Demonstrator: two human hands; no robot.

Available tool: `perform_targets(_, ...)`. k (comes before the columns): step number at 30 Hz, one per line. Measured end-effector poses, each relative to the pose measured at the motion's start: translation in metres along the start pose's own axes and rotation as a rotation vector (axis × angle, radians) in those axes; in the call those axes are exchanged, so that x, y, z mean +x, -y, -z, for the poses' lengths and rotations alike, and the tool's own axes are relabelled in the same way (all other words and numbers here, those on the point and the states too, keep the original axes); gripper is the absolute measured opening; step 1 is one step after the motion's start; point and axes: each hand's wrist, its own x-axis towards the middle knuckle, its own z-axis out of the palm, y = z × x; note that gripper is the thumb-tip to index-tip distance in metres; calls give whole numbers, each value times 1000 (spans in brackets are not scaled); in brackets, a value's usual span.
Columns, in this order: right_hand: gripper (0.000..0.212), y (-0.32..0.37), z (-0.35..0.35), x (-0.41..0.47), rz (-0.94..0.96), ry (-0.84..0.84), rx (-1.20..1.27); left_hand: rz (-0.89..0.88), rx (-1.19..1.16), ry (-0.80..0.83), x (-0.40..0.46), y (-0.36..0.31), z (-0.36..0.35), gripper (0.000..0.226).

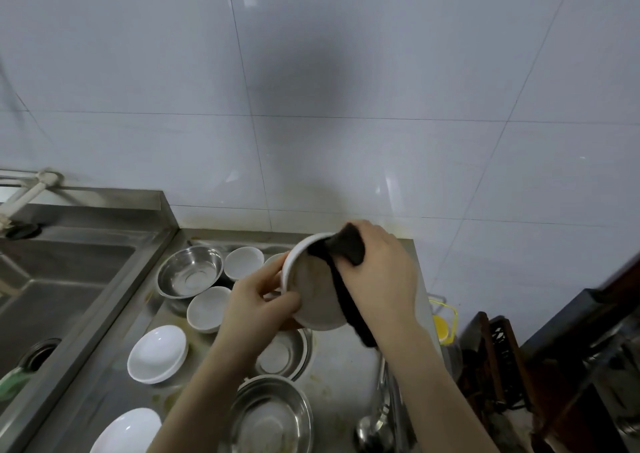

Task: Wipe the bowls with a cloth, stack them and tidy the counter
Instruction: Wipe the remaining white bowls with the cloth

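My left hand (pixel 261 298) grips the rim of a white bowl (pixel 313 293), held tilted on its side above the steel counter (pixel 104 393). My right hand (pixel 381 272) grips a dark cloth (pixel 346 248) that is draped over the bowl's far rim and hangs down past my wrist. Several white bowls stand on the counter: one (pixel 244 262) at the back, one (pixel 207 309) in the middle, one (pixel 157 354) nearer, one (pixel 126 433) at the front edge. Steel bowls sit at the back left (pixel 190 272), under my left arm (pixel 284 354) and at the front (pixel 270 418).
A steel sink (pixel 52 297) with a drain lies to the left, its tap (pixel 31 193) by the tiled wall. Ladles (pixel 375 428) lie at the counter's right front. A yellow-lidded container (pixel 441 326) and dark wooden items (pixel 498 359) stand beyond the counter's right edge.
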Motion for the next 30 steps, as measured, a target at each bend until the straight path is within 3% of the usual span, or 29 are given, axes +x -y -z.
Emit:
perform_targets(3,22,-3,-5,-15,-413,87,373,9,-133,-148,-3,6,-10,59)
perform_targets(5,24,-5,-7,-27,-497,163,471,14,-152,-164,-3,10,-9,60)
perform_targets(7,22,-7,-7,-30,-485,186,417,-2,-68,-95,-4,9,-1,57)
perform_targets(9,19,-7,-4,-27,-289,110,200,-9,129,38,-1,7,10,58)
perform_targets(12,43,-5,-2,-18,303,93,-92,-5,388,224,9,-3,22,66)
perform_targets(14,45,-3,-1,-11,405,100,-125,-50,479,250,14,-12,24,66)
perform_targets(16,33,0,3,-7,234,1,-77,-105,420,136,17,-12,23,64)
perform_targets(18,15,1,3,-8,-127,-106,93,-150,272,-56,14,-1,15,63)
perform_targets(20,14,2,-4,-15,-481,-84,360,-162,112,-151,4,13,-1,65)
perform_targets(23,20,4,-11,-25,-676,-14,564,-138,-84,-152,-6,21,-17,69)
perform_targets(25,18,3,-11,-26,-615,14,498,-137,-37,-153,-4,22,-11,70)
perform_targets(27,14,3,-4,-23,-407,-11,312,-144,106,-71,1,19,1,72)
perform_targets(30,35,0,0,-14,187,-38,-126,-64,273,126,6,8,13,74)
